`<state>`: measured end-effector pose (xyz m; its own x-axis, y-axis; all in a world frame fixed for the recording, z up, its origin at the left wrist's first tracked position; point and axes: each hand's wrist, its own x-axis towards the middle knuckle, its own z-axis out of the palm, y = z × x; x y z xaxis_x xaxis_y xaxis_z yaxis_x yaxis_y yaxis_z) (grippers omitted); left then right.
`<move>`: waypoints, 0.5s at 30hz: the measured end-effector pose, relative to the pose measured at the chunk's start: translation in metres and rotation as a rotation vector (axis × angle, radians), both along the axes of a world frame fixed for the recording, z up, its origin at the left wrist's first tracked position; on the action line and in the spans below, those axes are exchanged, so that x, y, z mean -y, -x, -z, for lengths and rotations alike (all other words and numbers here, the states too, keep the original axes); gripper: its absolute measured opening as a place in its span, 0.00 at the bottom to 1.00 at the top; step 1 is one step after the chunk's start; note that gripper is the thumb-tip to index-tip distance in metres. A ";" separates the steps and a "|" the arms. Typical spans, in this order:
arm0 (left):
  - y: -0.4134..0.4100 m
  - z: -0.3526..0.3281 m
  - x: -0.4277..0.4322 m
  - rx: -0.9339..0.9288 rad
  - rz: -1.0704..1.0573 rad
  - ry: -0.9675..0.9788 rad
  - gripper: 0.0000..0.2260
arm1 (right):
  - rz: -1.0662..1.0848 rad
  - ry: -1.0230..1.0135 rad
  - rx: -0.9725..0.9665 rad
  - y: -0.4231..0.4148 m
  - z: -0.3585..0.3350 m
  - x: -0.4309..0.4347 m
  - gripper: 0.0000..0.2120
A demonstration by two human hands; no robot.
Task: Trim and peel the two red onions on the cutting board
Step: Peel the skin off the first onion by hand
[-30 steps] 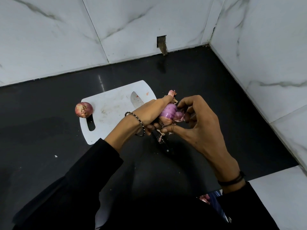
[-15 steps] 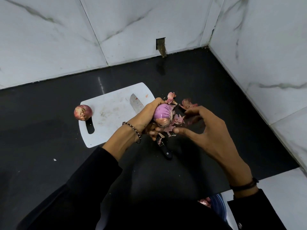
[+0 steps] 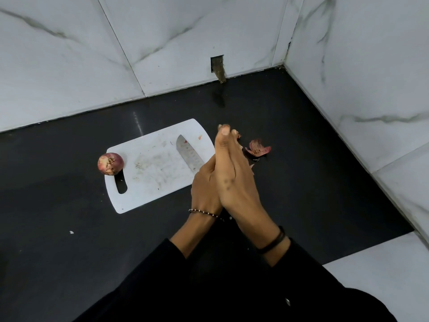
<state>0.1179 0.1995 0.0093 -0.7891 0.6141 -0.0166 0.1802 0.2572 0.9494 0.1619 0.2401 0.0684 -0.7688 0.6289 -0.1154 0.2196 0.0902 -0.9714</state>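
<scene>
Counter: black and glossy, set into a corner of white marbled wall tiles.
Cutting board: white, flat on the counter and askew to its edges, with the handle slot at its left end.
Red onion: unpeeled, at the board's far left corner beside the slot (whether it rests on the board or on the counter cannot be told).
Peel scrap: reddish, on the bare counter right of the board, apart from it.
White speck: on the counter, nearer than the board's left end.

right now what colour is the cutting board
The cutting board is white with faint grey scuffs; head view.
</scene>
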 end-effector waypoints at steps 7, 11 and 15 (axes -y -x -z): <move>-0.001 0.001 0.006 -0.058 -0.132 0.152 0.14 | 0.006 0.147 0.087 0.001 -0.006 -0.005 0.33; -0.009 -0.012 0.006 0.058 -0.125 0.033 0.19 | 0.078 0.200 0.129 0.009 0.009 -0.020 0.41; -0.009 -0.014 0.006 0.046 -0.085 0.028 0.15 | 0.109 0.237 0.136 0.018 0.020 -0.035 0.50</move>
